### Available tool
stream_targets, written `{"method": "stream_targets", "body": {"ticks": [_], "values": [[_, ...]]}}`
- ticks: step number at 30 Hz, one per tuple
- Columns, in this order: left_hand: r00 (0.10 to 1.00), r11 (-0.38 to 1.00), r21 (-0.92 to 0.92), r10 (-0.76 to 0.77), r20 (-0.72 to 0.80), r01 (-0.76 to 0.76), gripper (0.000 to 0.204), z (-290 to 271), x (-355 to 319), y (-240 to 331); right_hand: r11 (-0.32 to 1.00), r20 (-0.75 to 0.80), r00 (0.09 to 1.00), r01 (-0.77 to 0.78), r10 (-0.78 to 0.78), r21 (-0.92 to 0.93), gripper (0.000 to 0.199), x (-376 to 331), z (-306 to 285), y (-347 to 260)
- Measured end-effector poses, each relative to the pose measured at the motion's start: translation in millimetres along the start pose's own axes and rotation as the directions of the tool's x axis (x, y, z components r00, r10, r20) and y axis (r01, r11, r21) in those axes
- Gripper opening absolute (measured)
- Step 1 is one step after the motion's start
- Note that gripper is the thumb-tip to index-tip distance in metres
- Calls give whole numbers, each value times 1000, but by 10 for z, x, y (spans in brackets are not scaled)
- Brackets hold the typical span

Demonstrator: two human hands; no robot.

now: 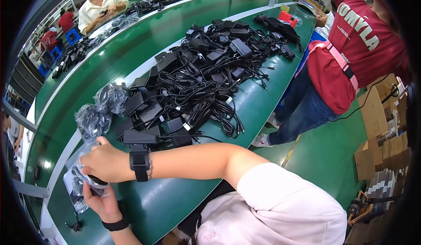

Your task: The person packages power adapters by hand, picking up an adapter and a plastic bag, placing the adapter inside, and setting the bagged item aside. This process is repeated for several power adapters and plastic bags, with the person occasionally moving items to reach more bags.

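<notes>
Holding a clear plastic bag point(75, 180) with a black power adapter inside, both hands work at the near end of the green table point(175, 201). The left hand point(100, 200) is under the bag, with its fingers curled up around the dark adapter, so it is clamped on the bag from below; a black band sits on this wrist. The right hand point(105, 161) lies on top of the same bag, with the fingers bent down and closed on the plastic, and a black wristwatch point(139, 161) is on its wrist. The bag rests at the near left corner of the table, touching the surface, just beside the white edge strip. A little farther along the table from the hands, two bagged adapters point(100, 111) lie, already wrapped in clear plastic. Next to them, toward the middle of the table, a large pile of loose black adapters and cables point(201, 74) spreads out, all tangled together. At the far end of the table there is a small red object point(287, 17). Beside the right edge of the table a person in a red shirt point(355, 52) stands. Beyond the far left side of the table, another person in a white shirt point(100, 6) sits.
</notes>
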State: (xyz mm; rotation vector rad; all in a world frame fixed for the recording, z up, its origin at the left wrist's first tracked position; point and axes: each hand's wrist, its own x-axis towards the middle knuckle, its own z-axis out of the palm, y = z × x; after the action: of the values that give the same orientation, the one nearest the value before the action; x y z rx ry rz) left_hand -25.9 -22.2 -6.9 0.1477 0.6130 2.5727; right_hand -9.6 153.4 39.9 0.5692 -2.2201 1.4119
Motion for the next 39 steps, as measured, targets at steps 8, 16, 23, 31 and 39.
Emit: {"method": "stream_targets", "body": {"ticks": [8,16,23,31,39], "values": [[999,998,62,34,-35,-32,30,-16,-9,132,966,-140,962,247,-236,74,19,-41,147,-53],[930,993,56,115,-350,-101,32,158,68,103,979,-28,981,190,-193,-78,11,-43,-47,-95],[998,999,-34,-34,-44,33,35,-108,-5,157,905,-10,945,311,-328,-290,15,-141,147,22],[956,986,-109,90,-281,-125,17,297,18,48,962,-50,987,162,-155,221,12,8,-212,-111],[956,969,-22,239,-169,-246,21,388,-111,80,614,9,924,-262,383,745,25,104,-197,-20]]}}
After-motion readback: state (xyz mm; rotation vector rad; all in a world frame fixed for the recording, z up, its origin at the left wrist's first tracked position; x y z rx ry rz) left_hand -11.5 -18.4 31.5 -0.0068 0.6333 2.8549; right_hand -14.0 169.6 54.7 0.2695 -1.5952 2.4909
